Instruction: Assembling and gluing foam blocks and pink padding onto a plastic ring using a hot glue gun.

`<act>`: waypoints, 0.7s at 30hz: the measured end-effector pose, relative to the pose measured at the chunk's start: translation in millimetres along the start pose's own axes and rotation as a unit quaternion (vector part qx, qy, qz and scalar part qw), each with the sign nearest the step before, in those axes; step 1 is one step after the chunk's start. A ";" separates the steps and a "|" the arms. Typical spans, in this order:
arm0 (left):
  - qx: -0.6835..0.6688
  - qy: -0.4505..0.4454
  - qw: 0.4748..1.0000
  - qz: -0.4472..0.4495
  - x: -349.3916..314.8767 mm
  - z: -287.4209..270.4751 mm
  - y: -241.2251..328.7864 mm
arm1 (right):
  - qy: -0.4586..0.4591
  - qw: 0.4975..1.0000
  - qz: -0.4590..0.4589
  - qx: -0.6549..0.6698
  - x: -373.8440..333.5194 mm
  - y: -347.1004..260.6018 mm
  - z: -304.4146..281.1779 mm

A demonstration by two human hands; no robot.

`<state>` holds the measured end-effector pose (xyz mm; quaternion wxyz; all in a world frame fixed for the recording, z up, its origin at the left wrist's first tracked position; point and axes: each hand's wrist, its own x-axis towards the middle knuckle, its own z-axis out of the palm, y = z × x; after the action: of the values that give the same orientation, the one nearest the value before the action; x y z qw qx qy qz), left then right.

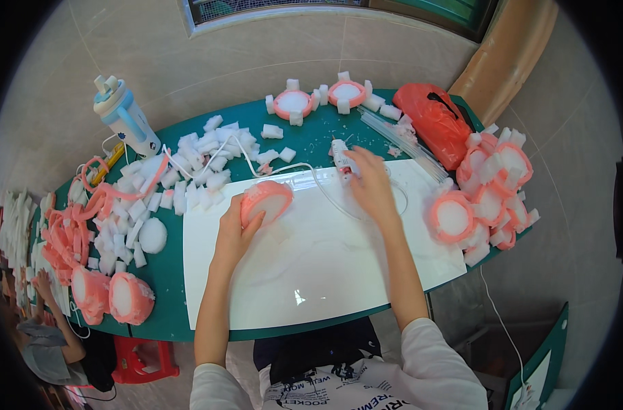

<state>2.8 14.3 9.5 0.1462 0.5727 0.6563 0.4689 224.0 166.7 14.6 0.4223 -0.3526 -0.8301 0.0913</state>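
Note:
My left hand [235, 232] is closed round a white foam disc with a thick pink foam rim [267, 202], tilted above the left part of the white board [291, 273]. At the board's far edge, my right hand [369, 181] has its fingers curled at a white hot glue gun [340, 156], seemingly on its handle; the palm hides part of the grip. A white cord [318, 179] loops over the board beside it.
White foam pieces [209, 154], pink foam strips [69, 236] and pink-and-white rounds [130, 298] cover the left side. A bottle [127, 119] stands behind. Rimmed rounds [455, 217] are piled right, near clear glue sticks [407, 147] and a red bag [431, 123]. Another person's hand [43, 285] shows far left.

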 end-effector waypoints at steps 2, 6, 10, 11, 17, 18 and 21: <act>0.006 -0.003 1.000 0.003 -0.3 2.4 -0.2 | -0.085 0.991 0.080 -0.062 -5.5 37.4 -8.2; 0.001 -0.004 1.000 0.002 -1.0 0.9 -0.7 | -0.119 0.969 0.151 -0.155 -9.9 51.7 -3.1; -0.003 -0.005 1.000 0.003 -1.0 0.3 1.8 | -0.077 0.968 0.093 -0.219 -7.7 53.6 9.7; 0.000 -0.009 1.000 0.008 -1.2 0.4 2.6 | -0.076 0.968 0.082 -0.226 -6.7 53.2 11.3; -0.011 0.000 1.000 0.021 -3.4 -0.3 1.9 | -0.018 0.969 0.119 -0.216 -6.2 39.1 9.3; -0.010 0.007 1.000 0.020 -4.2 -1.4 1.6 | -0.020 0.970 0.112 -0.213 -2.6 36.0 4.5; -0.011 0.006 1.000 0.025 -4.2 -1.9 2.4 | 0.022 0.994 0.090 -0.063 7.1 29.2 -17.5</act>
<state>4.1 9.5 11.0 0.1364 0.5844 0.6377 0.4829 249.4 190.2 17.0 0.4073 -0.4533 -0.7899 0.0684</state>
